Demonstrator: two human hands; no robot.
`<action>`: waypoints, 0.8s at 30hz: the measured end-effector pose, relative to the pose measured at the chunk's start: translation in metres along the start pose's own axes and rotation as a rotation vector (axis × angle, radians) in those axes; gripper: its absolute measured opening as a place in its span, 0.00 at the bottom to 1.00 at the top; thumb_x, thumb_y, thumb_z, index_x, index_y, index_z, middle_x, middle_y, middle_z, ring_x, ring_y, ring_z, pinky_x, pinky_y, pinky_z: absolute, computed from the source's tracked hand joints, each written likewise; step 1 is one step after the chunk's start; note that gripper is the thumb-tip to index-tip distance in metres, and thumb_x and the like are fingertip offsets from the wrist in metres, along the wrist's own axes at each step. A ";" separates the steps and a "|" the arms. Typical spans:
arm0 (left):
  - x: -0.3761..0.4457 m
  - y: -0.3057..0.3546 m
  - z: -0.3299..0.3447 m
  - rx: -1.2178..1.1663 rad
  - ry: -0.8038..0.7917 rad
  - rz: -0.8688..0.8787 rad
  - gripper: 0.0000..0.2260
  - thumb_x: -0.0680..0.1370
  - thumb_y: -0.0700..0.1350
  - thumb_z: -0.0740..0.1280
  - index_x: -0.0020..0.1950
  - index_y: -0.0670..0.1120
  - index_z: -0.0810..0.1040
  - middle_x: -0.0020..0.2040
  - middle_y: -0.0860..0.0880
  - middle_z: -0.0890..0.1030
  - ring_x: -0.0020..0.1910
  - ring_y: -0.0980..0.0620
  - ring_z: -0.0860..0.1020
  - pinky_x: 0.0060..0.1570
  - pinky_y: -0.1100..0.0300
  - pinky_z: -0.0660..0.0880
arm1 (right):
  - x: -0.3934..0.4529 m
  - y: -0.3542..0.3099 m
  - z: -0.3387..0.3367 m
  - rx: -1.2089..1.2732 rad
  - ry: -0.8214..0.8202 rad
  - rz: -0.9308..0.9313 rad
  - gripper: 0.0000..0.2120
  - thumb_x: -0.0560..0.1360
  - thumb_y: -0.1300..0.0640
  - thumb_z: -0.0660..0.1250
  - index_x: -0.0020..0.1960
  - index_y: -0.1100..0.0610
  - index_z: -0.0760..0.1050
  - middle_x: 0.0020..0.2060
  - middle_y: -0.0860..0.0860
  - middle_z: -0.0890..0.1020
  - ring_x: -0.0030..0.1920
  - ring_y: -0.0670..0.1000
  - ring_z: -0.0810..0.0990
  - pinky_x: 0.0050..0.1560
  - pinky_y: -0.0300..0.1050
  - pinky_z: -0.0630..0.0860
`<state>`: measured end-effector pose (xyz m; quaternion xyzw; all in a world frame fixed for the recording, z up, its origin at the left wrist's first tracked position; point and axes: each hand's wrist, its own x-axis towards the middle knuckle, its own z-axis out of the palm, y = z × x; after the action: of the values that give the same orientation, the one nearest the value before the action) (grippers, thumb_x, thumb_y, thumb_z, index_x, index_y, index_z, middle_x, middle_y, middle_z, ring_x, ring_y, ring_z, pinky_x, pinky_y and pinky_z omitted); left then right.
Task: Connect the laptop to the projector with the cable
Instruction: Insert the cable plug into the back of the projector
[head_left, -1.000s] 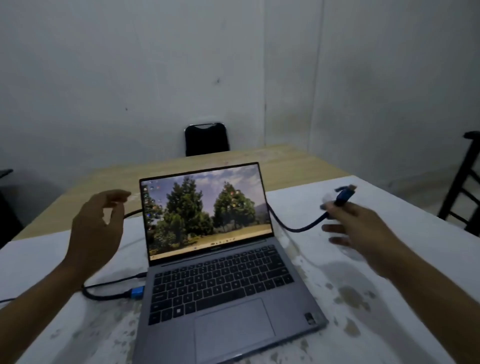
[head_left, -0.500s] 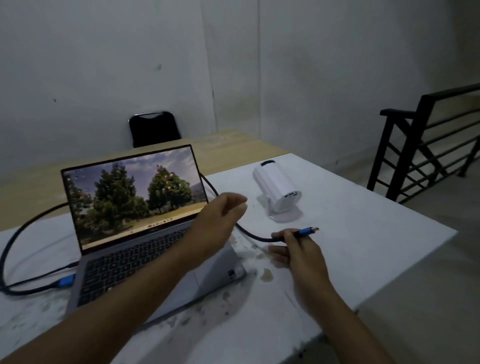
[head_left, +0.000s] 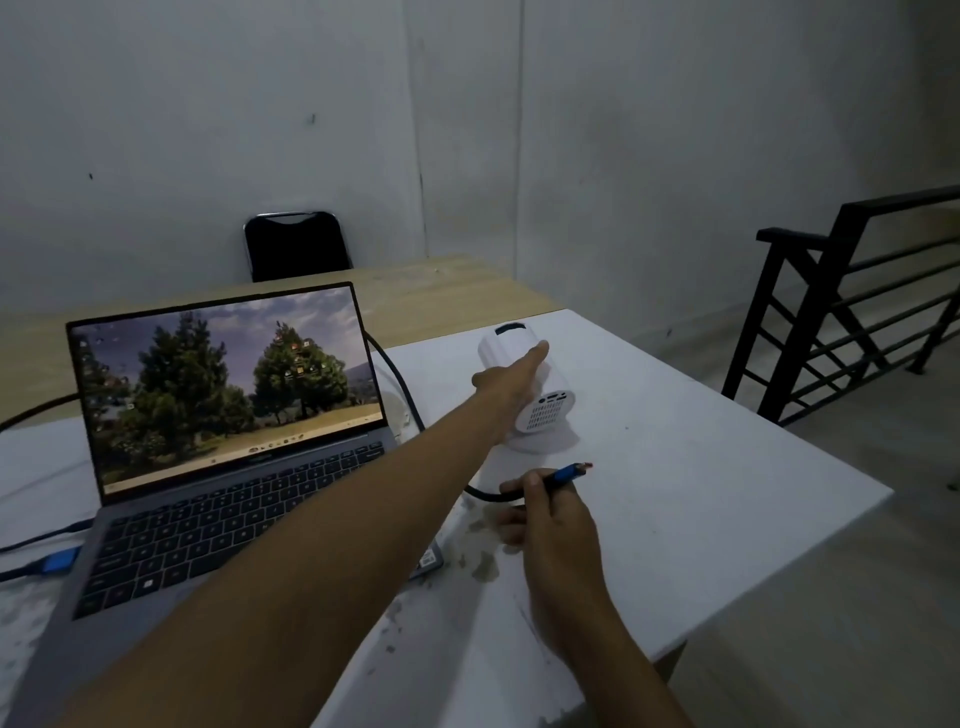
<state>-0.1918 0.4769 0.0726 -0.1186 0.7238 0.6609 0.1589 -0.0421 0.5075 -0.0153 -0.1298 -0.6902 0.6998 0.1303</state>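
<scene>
Two tables fill the lower view: a white table (head_left: 701, 499) stained near its front, and a wooden table (head_left: 441, 291) butted against its far edge. Beyond the wooden one a black chair (head_left: 296, 244) stands at the wall, and a black railing (head_left: 852, 312) runs along the right side, well apart from both hands.

On the white table, left of both hands, sits the open laptop (head_left: 223, 467), its screen lit with a picture of trees. One blue plug (head_left: 60, 561) of the cable sits at the laptop's left edge; whether it is fully seated I cannot tell. From there the dark cable (head_left: 410, 395) loops behind the screen and comes forward to the right hand.

A white projector (head_left: 540, 410) stands on its base past the right hand's fingertips, its ported rear face turned toward the camera. Reaching across the laptop's right corner, the left hand (head_left: 511, 379) lies on the projector's barrel, fingers stretched forward and held together over the top, the foremost fingertip near the far end of the barrel.

Nearer the camera, the right hand (head_left: 550, 525) pinches the cable's free blue plug (head_left: 569, 474) between thumb and curled fingers. That plug pokes out beyond the fingertips, pointing up and right, near the projector's base but apart from its ports.
</scene>
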 end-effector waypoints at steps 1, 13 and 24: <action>0.003 0.000 0.000 -0.005 -0.002 -0.001 0.48 0.69 0.69 0.72 0.78 0.44 0.58 0.68 0.43 0.75 0.55 0.44 0.76 0.36 0.59 0.70 | 0.000 0.001 0.001 -0.003 -0.003 0.009 0.14 0.83 0.48 0.57 0.51 0.52 0.79 0.42 0.48 0.87 0.44 0.49 0.86 0.47 0.49 0.82; 0.027 -0.026 -0.024 0.010 -0.111 0.047 0.33 0.72 0.73 0.64 0.57 0.45 0.79 0.51 0.41 0.85 0.54 0.41 0.82 0.64 0.46 0.75 | 0.000 -0.003 -0.002 0.020 -0.006 0.025 0.15 0.83 0.47 0.54 0.57 0.53 0.77 0.49 0.45 0.84 0.52 0.44 0.82 0.45 0.33 0.75; 0.029 -0.032 -0.049 -0.170 -0.147 -0.012 0.33 0.72 0.74 0.61 0.52 0.46 0.85 0.53 0.41 0.86 0.57 0.40 0.82 0.66 0.44 0.75 | -0.003 -0.009 0.000 0.233 -0.060 -0.018 0.19 0.79 0.44 0.53 0.49 0.60 0.69 0.37 0.50 0.71 0.44 0.50 0.74 0.51 0.43 0.71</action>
<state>-0.2104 0.4264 0.0357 -0.0871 0.6507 0.7260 0.2047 -0.0395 0.5067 -0.0061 -0.0865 -0.6089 0.7777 0.1298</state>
